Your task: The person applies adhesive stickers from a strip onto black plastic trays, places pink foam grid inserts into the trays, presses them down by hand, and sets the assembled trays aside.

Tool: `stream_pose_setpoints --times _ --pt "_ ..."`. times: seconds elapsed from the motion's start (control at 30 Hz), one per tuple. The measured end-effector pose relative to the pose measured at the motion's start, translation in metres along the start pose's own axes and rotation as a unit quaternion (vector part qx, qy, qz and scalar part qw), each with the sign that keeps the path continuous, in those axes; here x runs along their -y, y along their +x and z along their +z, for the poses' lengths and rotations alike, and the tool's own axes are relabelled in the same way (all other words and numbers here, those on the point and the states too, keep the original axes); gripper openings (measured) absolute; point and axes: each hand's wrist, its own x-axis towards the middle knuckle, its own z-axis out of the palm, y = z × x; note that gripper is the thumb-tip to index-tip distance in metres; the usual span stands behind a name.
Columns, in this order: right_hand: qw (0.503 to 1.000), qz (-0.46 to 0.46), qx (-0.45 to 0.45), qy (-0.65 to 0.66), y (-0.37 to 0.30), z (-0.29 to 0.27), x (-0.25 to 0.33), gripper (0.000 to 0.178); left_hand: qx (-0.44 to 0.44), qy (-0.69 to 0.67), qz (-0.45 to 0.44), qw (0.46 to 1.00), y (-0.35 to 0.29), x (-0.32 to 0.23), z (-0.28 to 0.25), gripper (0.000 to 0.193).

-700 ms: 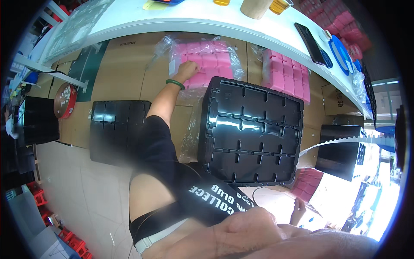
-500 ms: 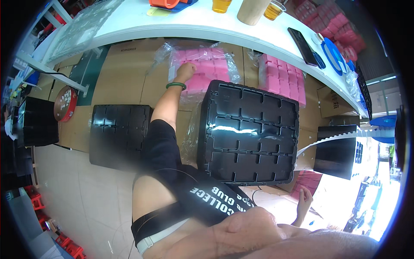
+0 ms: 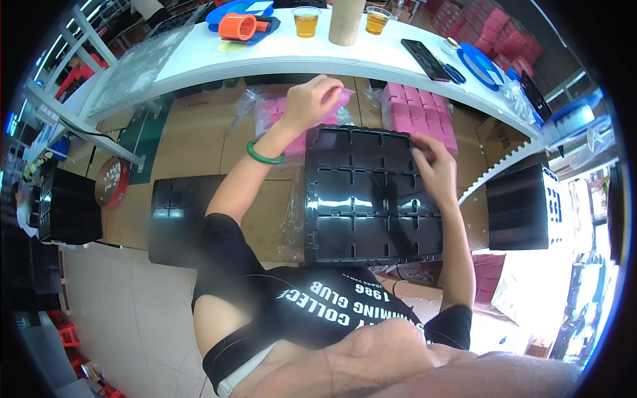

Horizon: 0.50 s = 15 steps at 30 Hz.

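Observation:
My left hand (image 3: 312, 105), a green bangle (image 3: 265, 152) on its wrist, is raised just past the far left corner of a black plastic tray (image 3: 348, 229). Its fingers are closed on a pink piece (image 3: 344, 99), largely hidden by the hand. Below and behind it lie pink pieces (image 3: 273, 109) in a clear plastic bag. My right hand (image 3: 434, 169) is at the tray's far right corner, with thumb and fingers closed on the rim. The tray is divided into shallow compartments, and those that show hold nothing. Beyond it sits a second pink stack (image 3: 421, 113).
A white shelf (image 3: 265, 63) spans the far side, carrying cups of amber liquid (image 3: 306, 23), a cardboard tube (image 3: 345, 23), a phone (image 3: 424, 60) and an orange ring-shaped part (image 3: 237, 26). More black trays (image 3: 182, 215) stand left. A notched white strip (image 3: 497, 169) curves at right.
My left hand has risen off the bagged pink pieces and moved right, with a pink piece in it. My right hand has come up from below to the tray's far right corner.

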Motion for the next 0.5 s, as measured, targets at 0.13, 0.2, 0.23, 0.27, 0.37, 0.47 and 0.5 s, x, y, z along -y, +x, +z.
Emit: stream_pose_setpoints --times 0.13,0.2,0.23,0.27,0.37,0.47,0.5 --pt "0.99 -0.109 -0.024 0.09 0.072 0.057 -0.013 0.056 0.022 0.01 0.106 0.994 0.036 -0.057 0.021 0.009" --pt "0.994 -0.038 0.0 0.107 0.091 0.066 -0.026 0.055 0.015 0.037 0.13 0.991 0.046 -0.073 0.026 0.009" --pt "0.992 0.033 0.027 0.119 0.094 0.066 -0.032 0.054 0.02 0.04 0.132 0.99 0.051 -0.078 0.029 0.009" --pt "0.992 0.028 0.028 0.122 0.095 0.064 -0.035 0.054 0.022 0.045 0.133 0.99 0.053 -0.08 0.033 0.008" --pt "0.998 -0.006 -0.023 0.06 0.092 0.053 -0.048 0.039 0.019 0.037 0.135 0.99 0.057 -0.088 0.037 0.011" --pt "0.971 -0.097 -0.187 0.111 0.085 0.039 -0.061 0.026 0.012 0.045 0.128 0.991 0.048 -0.105 0.04 0.017" --pt "0.972 -0.117 -0.197 0.05 0.081 0.027 -0.069 0.027 0.016 0.063 0.14 0.988 0.044 -0.11 0.041 0.025"
